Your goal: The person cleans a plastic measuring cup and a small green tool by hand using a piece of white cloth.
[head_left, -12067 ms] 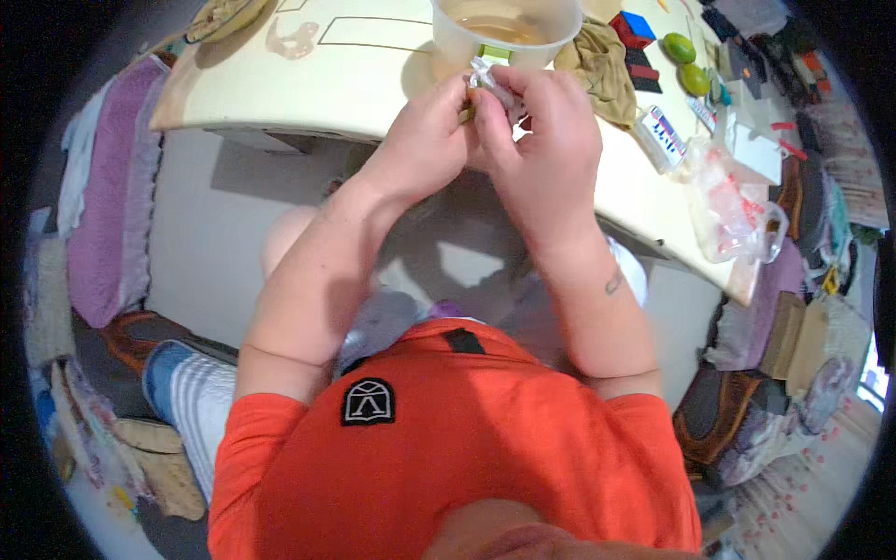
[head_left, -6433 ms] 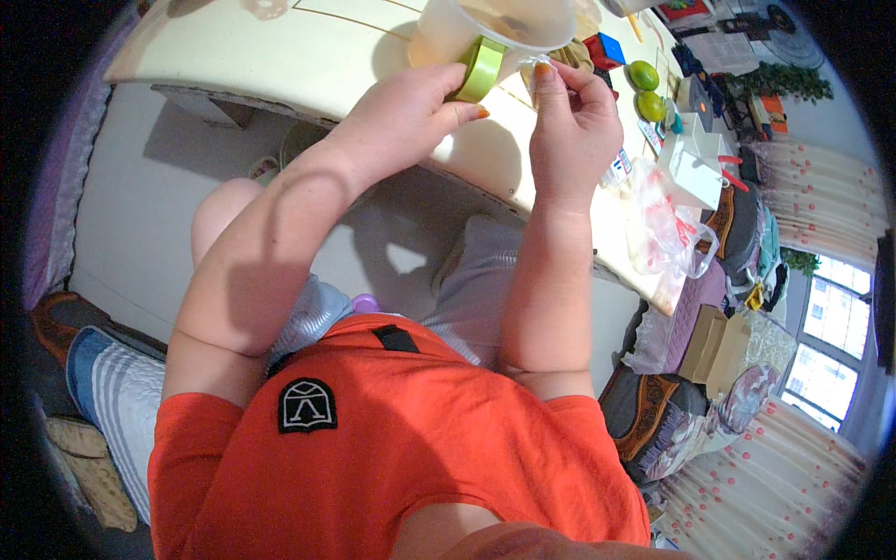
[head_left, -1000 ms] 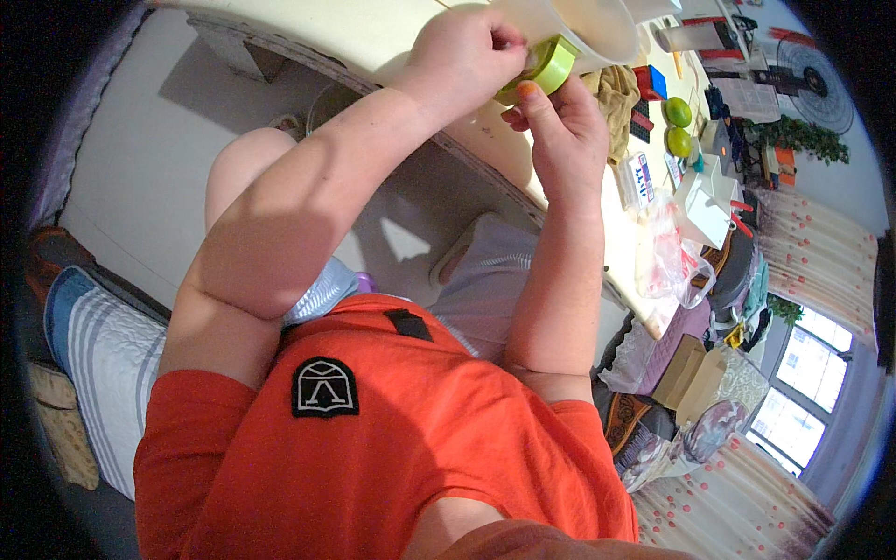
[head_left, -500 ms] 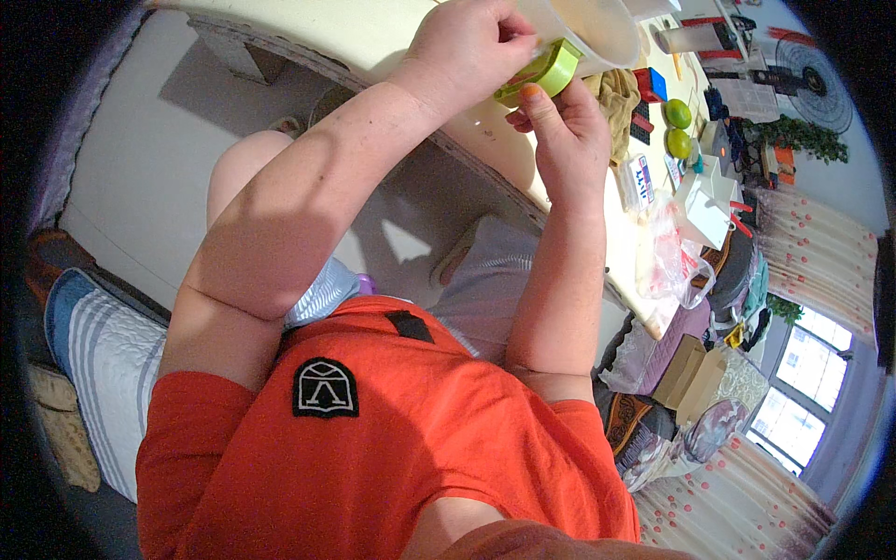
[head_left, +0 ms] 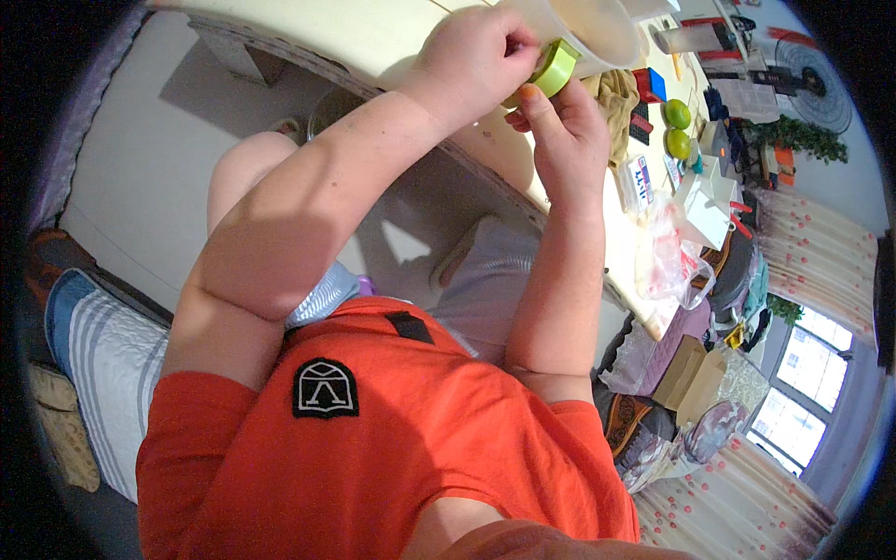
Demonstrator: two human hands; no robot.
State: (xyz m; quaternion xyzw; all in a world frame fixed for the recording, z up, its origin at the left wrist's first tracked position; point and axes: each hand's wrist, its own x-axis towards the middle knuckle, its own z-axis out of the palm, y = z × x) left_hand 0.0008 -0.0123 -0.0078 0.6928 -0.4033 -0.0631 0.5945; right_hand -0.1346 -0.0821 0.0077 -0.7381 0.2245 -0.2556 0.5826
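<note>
A lime-green, smooth piece with a rounded end [head_left: 557, 70] is gripped in my right hand [head_left: 571, 131], thumb on the near side and fingers curled round it. I cannot tell its exact kind. My left hand [head_left: 481, 56] is closed in a pinch against its left side and covers part of it; whatever the fingertips hold is hidden. Just beyond both hands stands a translucent plastic tub [head_left: 611, 37] with something light brown inside. A khaki cloth [head_left: 614, 103] lies right of my right hand.
The cream table [head_left: 373, 37] carries a red and blue block [head_left: 651, 86], green round fruits [head_left: 679, 114], a white packet [head_left: 639, 182], a clear plastic bag [head_left: 667, 261] and a white box [head_left: 707, 201]. Its near edge runs below my wrists. An open cardboard box [head_left: 689, 378] sits beyond the table's right end.
My left hand has shifted slightly downward and now hides more of the lime-green piece's left part, which showed before. My right hand keeps its hold in nearly the same place.
</note>
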